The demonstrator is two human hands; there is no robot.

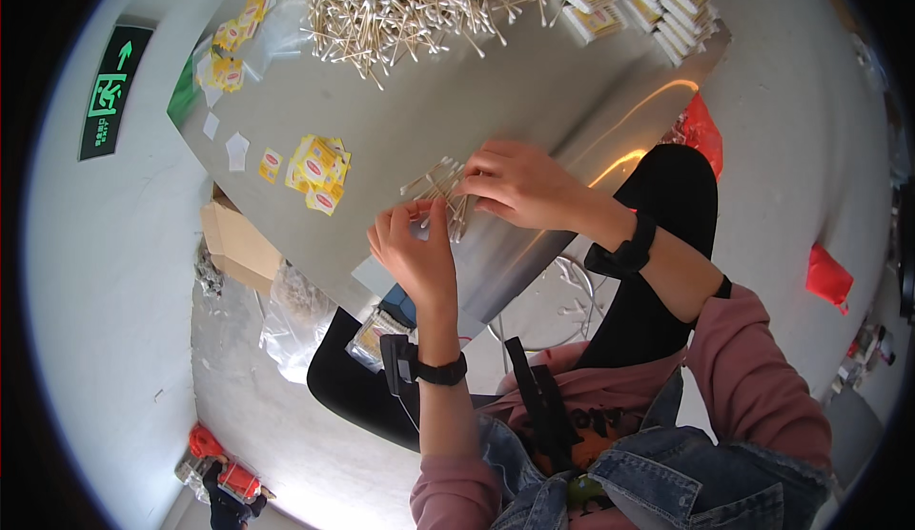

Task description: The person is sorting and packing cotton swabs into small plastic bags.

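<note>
The left hand [416, 249] is raised with its fingers curled and fingertips pinched together, a dark band on its wrist. The right hand [519, 185] lies palm down just beside it, fingers bent and closed, forearm angling in from the right, also banded.

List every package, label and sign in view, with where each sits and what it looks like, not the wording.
Wall sign: far left, dark rectangle with green pictogram and arrow.
Sticker pile: table middle-left, small yellow squares with red ovals.
Second sticker cluster: table's upper-left, same yellow and red.
Filled packets: stacked top right, clear with yellow labels.
Cardboard box: below the table's left edge, brown.
</note>
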